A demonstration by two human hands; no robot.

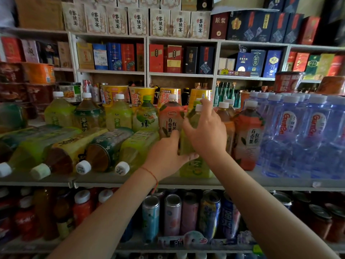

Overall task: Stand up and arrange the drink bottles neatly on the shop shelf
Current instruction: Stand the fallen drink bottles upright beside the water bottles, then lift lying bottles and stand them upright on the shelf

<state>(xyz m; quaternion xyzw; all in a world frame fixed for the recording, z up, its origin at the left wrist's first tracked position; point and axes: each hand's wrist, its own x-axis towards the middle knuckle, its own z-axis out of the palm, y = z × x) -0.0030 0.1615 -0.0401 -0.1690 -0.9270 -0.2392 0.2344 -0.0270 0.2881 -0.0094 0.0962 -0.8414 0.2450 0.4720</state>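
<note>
Green tea bottle [194, 120] upright — both hands [205, 131] grip it, label mostly hidden.

Setting: small retail shop, drinks and liquor section. White shelving [145, 53] spans the whole wall in compartments. Upper compartments packed with boxed liquor gift boxes [138, 21] printed in Chinese. Middle shelf carries tea bottles [119, 116], bottled water [291, 131] in multiples, instant noodle cups [113, 94]. Lower shelf holds rows of drink cans [172, 214].
</note>
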